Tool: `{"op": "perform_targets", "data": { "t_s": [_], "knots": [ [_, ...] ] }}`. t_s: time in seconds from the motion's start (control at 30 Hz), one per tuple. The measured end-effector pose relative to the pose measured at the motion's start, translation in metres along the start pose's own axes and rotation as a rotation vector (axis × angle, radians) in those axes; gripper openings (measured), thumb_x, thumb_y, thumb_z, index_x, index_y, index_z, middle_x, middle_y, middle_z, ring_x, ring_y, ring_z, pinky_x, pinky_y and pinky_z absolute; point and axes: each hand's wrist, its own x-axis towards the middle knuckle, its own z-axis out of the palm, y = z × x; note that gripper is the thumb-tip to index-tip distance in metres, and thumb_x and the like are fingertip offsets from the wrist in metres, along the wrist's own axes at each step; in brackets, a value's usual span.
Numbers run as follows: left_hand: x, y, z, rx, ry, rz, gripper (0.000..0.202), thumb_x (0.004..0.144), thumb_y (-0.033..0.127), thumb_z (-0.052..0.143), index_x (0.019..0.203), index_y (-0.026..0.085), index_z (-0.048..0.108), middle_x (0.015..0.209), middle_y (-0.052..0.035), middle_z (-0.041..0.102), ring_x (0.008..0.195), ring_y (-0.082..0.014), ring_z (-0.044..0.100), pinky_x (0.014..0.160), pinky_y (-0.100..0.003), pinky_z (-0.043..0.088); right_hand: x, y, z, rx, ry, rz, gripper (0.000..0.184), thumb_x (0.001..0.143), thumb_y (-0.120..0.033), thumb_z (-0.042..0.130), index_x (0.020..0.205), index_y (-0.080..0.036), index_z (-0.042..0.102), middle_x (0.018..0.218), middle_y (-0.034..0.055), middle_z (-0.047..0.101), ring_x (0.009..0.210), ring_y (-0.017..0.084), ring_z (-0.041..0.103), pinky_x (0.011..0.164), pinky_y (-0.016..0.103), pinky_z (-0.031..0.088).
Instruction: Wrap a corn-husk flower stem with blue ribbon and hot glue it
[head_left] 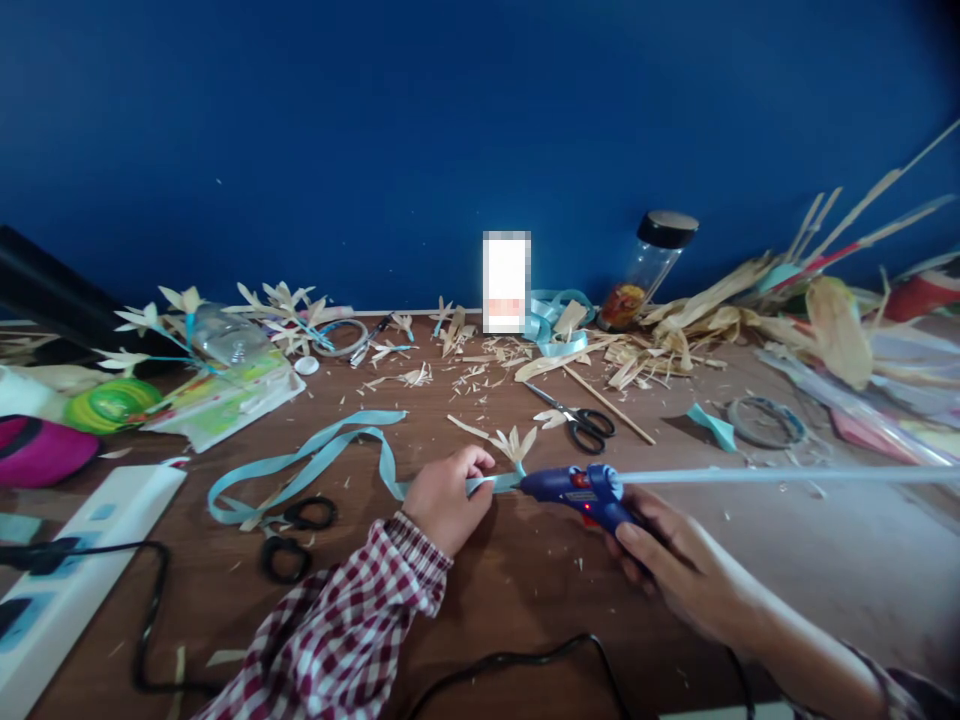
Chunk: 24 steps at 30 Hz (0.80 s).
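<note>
My right hand is wrapped round the handle of a blue glue gun, whose small red light is lit. A long pale glue stick juts from its back. The nozzle points left, at the end of a light blue ribbon, close to the base of a pale corn-husk flower. My left hand pinches the ribbon just left of the nozzle. From there the ribbon loops away over the table to the left. Whether the nozzle touches the ribbon I cannot tell.
Scissors lie behind the glue gun and left of my left hand. A white power strip with black cords is at the left. Husk scraps, finished flowers and a leaning jar line the blue wall.
</note>
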Motion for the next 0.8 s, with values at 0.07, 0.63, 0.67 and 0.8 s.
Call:
{"op": "perform_targets", "data": {
  "t_s": [0.07, 0.63, 0.67, 0.8],
  "knots": [
    [0.0, 0.0, 0.0, -0.008, -0.004, -0.001, 0.02, 0.074, 0.022, 0.056, 0.093, 0.023, 0.064, 0.072, 0.0023, 0.066, 0.066, -0.015, 0.06, 0.062, -0.025, 0.04, 0.001, 0.002, -0.001, -0.035, 0.006, -0.02, 0.031, 0.091, -0.048, 0.045, 0.103, -0.02, 0.05, 0.075, 0.0008, 0.058, 0.059, 0.012, 0.055, 0.05, 0.022, 0.044],
    [0.001, 0.001, -0.001, -0.002, -0.012, -0.013, 0.02, 0.074, 0.022, 0.056, 0.093, 0.023, 0.065, 0.073, 0.0015, 0.067, 0.066, -0.0152, 0.061, 0.062, -0.026, 0.041, -0.002, -0.001, -0.012, -0.083, 0.032, -0.063, 0.03, 0.092, -0.048, 0.043, 0.095, -0.02, 0.05, 0.072, -0.0009, 0.054, 0.057, 0.011, 0.052, 0.049, 0.022, 0.042],
    [0.001, 0.001, 0.0, 0.002, -0.012, -0.016, 0.021, 0.074, 0.022, 0.056, 0.093, 0.023, 0.065, 0.073, 0.0015, 0.067, 0.066, -0.0153, 0.061, 0.062, -0.027, 0.041, -0.003, -0.001, -0.014, -0.065, 0.043, -0.059, 0.031, 0.092, -0.049, 0.043, 0.094, -0.019, 0.05, 0.071, -0.0008, 0.054, 0.056, 0.011, 0.052, 0.048, 0.022, 0.042],
    [0.002, 0.001, 0.0, 0.016, -0.008, -0.005, 0.021, 0.073, 0.021, 0.057, 0.093, 0.023, 0.065, 0.074, 0.0011, 0.067, 0.07, -0.0165, 0.062, 0.066, -0.028, 0.041, -0.007, -0.002, -0.013, 0.041, 0.055, -0.056, 0.034, 0.091, -0.052, 0.044, 0.099, -0.019, 0.05, 0.074, 0.0005, 0.056, 0.055, 0.011, 0.052, 0.046, 0.021, 0.04]
  ]
}}
